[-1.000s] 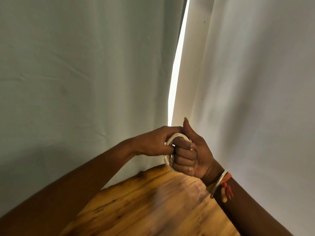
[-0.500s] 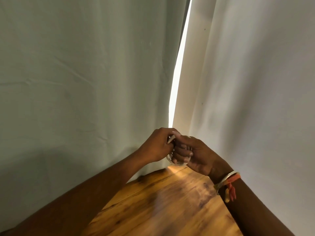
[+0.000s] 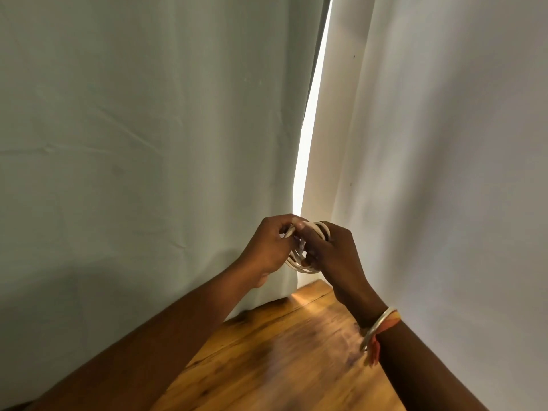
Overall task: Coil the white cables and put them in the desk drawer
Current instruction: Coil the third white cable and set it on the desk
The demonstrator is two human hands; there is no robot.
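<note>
A pale, green-tinged curtain [image 3: 133,143] hangs along the left edge of a wooden top [image 3: 281,366], its cloth faintly creased. A whiter curtain [image 3: 444,143] hangs along the right edge and carries a small dark speck [image 3: 354,56] high up. Between the two, above the top's far corner, runs a narrow bright strip of light [image 3: 308,129]. The wood is honey-coloured with dark grain, and a plank seam [image 3: 267,323] crosses it near the far corner.

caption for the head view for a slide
Left hand and right hand grip a coiled white cable in the air, wooden desk below, pale curtains behind.
</note>
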